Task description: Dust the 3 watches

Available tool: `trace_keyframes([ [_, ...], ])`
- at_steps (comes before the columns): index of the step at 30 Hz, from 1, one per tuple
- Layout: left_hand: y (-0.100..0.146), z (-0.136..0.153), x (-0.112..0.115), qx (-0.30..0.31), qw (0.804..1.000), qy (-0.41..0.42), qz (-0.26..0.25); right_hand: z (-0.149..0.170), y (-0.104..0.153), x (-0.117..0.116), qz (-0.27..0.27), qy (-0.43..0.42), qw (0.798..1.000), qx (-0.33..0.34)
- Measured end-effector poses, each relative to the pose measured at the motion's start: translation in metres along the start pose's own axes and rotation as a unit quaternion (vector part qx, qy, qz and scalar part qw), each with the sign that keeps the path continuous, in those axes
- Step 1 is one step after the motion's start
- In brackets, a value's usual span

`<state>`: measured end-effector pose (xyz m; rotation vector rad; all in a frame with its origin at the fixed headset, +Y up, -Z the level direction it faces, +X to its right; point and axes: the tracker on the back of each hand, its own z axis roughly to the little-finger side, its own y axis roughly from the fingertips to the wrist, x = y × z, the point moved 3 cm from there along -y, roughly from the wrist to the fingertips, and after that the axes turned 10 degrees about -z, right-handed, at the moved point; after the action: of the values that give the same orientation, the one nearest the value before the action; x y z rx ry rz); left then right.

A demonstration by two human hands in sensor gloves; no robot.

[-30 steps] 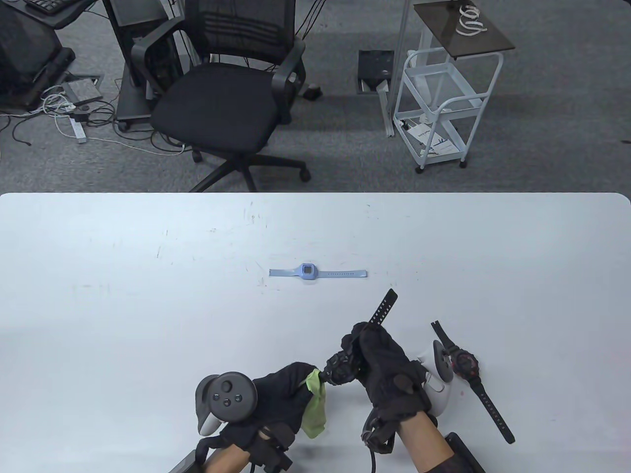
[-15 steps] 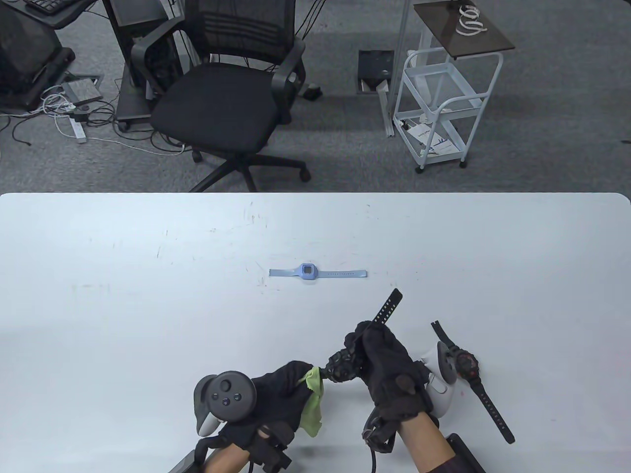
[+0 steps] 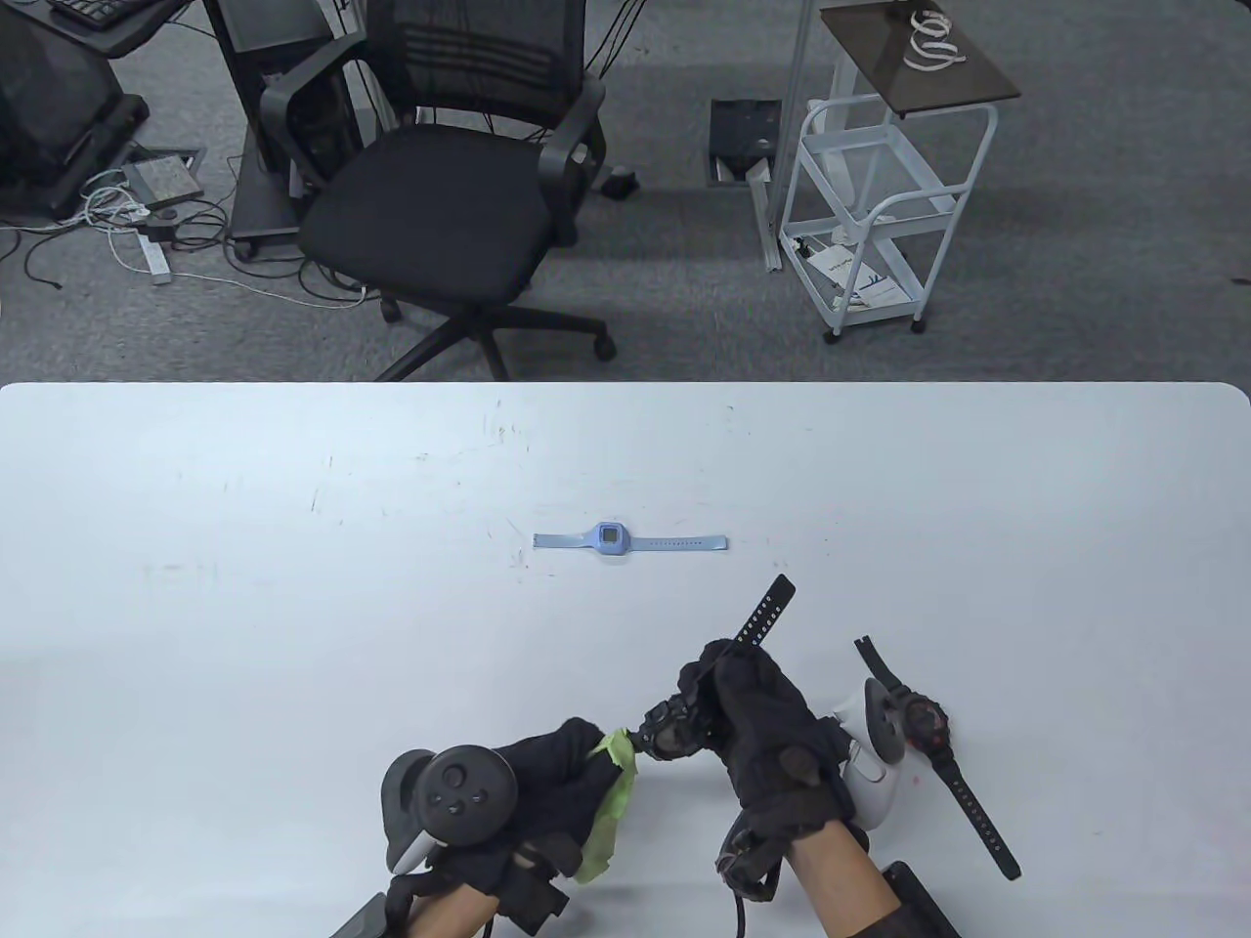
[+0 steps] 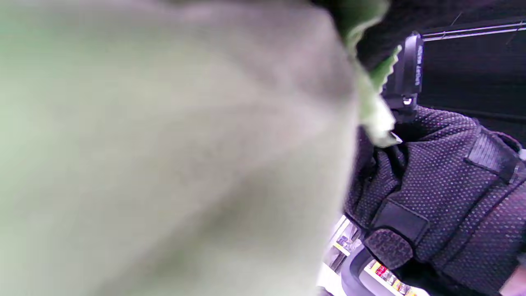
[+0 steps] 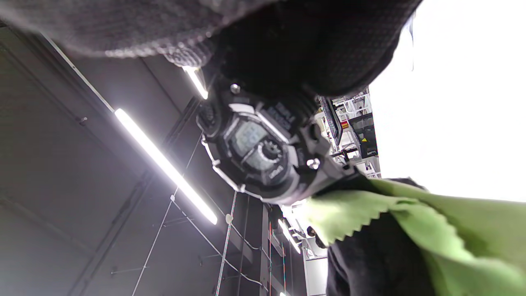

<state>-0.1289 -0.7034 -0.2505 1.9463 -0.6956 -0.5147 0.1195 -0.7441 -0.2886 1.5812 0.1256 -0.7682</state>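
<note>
Black watch [image 3: 674, 728] is gripped by the right hand [image 3: 772, 728] while the green cloth [image 3: 608, 811] is pinched against it by the left hand [image 3: 547, 791].

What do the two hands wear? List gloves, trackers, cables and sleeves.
Both hands wear black sensor gloves; the wrist views show dotted fabric with stitched black tabs. The left hand carries a dark grey round tracker with buttons and a white grip. The right hand has a white and grey tracker. Black cables loop at the right wrist, where a dark sleeve shows.
</note>
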Motion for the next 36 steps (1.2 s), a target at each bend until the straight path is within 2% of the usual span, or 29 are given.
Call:
trace_keyframes([
  [3,0.001,0.002,0.004,-0.015,0.999,0.044,0.022,-0.003,0.001,0.004,0.005,0.004,1.000,0.006],
  [5,0.001,0.005,0.004,-0.026,0.998,0.050,0.017,-0.002,0.002,0.005,0.009,0.001,1.000,0.007],
  [8,0.001,0.005,0.000,-0.026,0.999,0.030,0.002,-0.003,0.001,0.003,0.005,0.005,1.000,0.008],
  [17,0.002,-0.009,-0.009,0.028,0.995,-0.083,-0.037,-0.004,0.001,0.001,0.006,0.014,1.000,0.008],
  [21,0.001,0.000,-0.001,-0.013,1.000,0.016,-0.002,-0.010,0.003,0.006,0.015,0.006,1.000,0.022],
  [23,0.001,0.004,-0.001,-0.024,0.999,0.030,0.001,-0.010,0.004,0.007,0.015,0.011,1.000,0.022],
  [30,0.001,0.006,-0.006,-0.012,1.000,-0.022,-0.012,-0.007,0.004,0.007,0.014,0.003,1.000,0.020],
  [36,0.000,0.008,-0.006,-0.015,1.000,-0.014,-0.012,-0.005,0.004,0.008,0.016,-0.005,1.000,0.016],
])
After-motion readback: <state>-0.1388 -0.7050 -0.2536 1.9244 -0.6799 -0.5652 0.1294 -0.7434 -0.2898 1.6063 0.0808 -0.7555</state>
